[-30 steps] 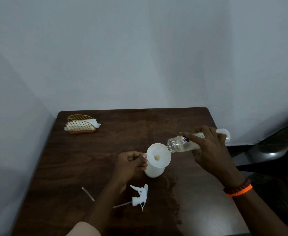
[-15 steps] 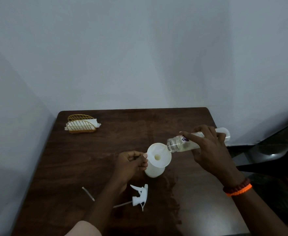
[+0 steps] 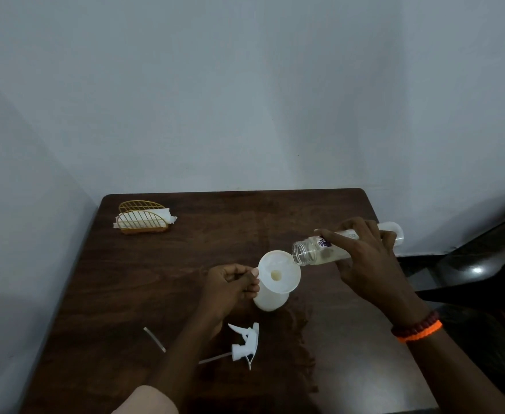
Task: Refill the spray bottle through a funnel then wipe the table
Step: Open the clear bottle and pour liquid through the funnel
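Observation:
A white spray bottle body [image 3: 270, 300] stands mid-table with a white funnel [image 3: 279, 271] seated in its neck. My left hand [image 3: 230, 283] pinches the funnel's left rim. My right hand [image 3: 367, 258] grips a clear refill bottle [image 3: 314, 251], tipped almost level with its open mouth over the funnel's right edge. Pale liquid lies in the refill bottle and at the funnel's centre hole. The white trigger sprayer head [image 3: 245, 343] with its dip tube lies on the table in front of the bottle.
A yellow wire holder with white napkins [image 3: 143, 219] sits at the table's back left. The dark wooden table [image 3: 185, 243] stands in a corner between two walls. A dark chair [image 3: 478, 270] stands off the right edge.
The refill bottle's base has risen slightly, so it is tipped a little more. My left hand and the funnel have stayed put.

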The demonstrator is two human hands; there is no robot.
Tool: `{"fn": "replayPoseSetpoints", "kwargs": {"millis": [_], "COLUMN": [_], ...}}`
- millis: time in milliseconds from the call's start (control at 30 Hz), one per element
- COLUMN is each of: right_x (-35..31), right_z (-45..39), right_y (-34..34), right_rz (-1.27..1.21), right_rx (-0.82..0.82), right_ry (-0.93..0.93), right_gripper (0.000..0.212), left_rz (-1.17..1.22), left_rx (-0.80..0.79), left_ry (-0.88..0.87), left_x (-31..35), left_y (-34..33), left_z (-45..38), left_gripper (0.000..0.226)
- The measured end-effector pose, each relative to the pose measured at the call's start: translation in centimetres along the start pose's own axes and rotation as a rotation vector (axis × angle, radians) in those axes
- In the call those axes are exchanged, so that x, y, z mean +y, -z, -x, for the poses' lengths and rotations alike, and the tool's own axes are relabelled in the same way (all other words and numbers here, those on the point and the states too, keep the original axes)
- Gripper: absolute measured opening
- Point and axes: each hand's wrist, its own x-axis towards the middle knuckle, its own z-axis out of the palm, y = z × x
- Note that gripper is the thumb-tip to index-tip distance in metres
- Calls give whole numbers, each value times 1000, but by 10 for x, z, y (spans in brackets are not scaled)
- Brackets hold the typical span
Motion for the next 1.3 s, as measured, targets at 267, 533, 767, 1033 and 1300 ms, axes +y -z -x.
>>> {"fn": "replayPoseSetpoints", "kwargs": {"millis": [267,533,767,1033,1300], "right_x": [2,2,4,4,4], "right_z": [-1,-1,-2,-2,0], "right_y": [-1,-2,0,-2,-3], "right_rz": [11,9,21,30,41], "right_rx": [14,30,26,23,28], "right_ry": [4,8,16,13,23], "right_gripper": [75,74,72,73,74], "left_rz": [14,18,20,14,13], "left_rx": [8,1,2,10,2], "left_ry": [8,11,13,24,25], "left_x": [-2,-3,-1,-3,-2], "left_y": [0,2,1,2,2], "left_z": [-1,1,1,0,1], "left_gripper": [19,20,20,19,19]}}
